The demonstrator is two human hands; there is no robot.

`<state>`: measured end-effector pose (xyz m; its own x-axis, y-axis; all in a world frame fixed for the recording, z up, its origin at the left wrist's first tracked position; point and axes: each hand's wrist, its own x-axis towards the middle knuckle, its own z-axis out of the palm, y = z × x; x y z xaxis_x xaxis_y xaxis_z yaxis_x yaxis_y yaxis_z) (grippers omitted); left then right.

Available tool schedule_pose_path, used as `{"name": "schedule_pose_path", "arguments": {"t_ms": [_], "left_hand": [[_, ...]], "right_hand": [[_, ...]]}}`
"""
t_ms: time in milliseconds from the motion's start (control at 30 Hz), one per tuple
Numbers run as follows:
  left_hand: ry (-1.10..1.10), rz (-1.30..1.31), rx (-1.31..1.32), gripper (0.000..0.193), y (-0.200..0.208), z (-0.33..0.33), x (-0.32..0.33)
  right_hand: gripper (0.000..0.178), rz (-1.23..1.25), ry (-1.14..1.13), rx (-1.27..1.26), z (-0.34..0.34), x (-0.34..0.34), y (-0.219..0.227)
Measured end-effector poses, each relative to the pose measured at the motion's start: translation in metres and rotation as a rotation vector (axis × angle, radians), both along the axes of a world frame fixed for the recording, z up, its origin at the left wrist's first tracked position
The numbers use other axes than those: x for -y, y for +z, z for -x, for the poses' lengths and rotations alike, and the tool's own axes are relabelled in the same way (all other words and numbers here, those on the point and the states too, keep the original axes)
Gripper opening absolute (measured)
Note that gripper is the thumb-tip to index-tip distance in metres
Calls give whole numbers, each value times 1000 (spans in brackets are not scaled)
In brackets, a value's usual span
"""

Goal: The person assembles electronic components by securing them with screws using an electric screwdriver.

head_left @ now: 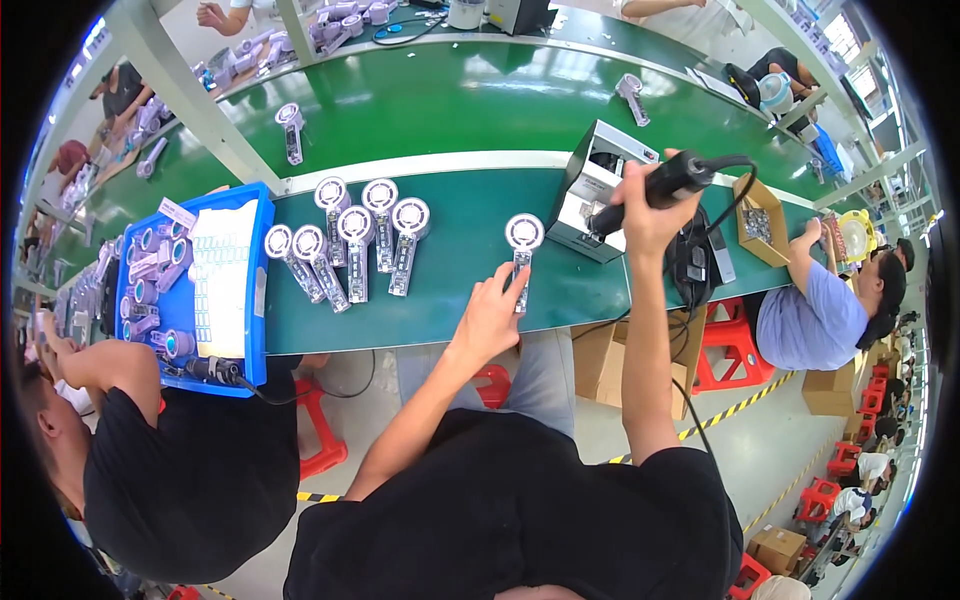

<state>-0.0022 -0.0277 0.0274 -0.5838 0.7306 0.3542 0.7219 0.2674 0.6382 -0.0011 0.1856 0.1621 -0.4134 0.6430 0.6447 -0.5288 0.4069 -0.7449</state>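
My left hand (490, 318) holds the handle of a white handheld fan (524, 232) against the green bench, its fingers pressed on the handle. The fan lies with its round head away from me and inner parts showing in the handle. Raised at the right, my right hand (648, 208) is wrapped around a black electric screwdriver (676, 180) with a cable at its back end. The screwdriver's front end points down-left at a grey box-shaped screw feeder (587, 192); its tip is too small to make out. Several similar fans (355, 226) lie grouped left of my left hand.
A blue tray (262, 300) with lilac fan parts and a white sheet stands at the left, beside a co-worker in black (190, 460). An open cardboard box (778, 215) of small parts sits right of the feeder. Beyond a pale rail runs a green conveyor (430, 110) carrying spaced-out fans.
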Motion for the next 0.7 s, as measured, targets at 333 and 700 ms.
{"name": "schedule_pose_path", "arguments": {"t_ms": [333, 700], "left_hand": [[111, -70, -92, 68, -18, 11, -39], [21, -231, -213, 37, -30, 13, -38]], "right_hand": [[42, -22, 92, 40, 8, -46, -16], [43, 273, 288, 11, -22, -3, -29]]}}
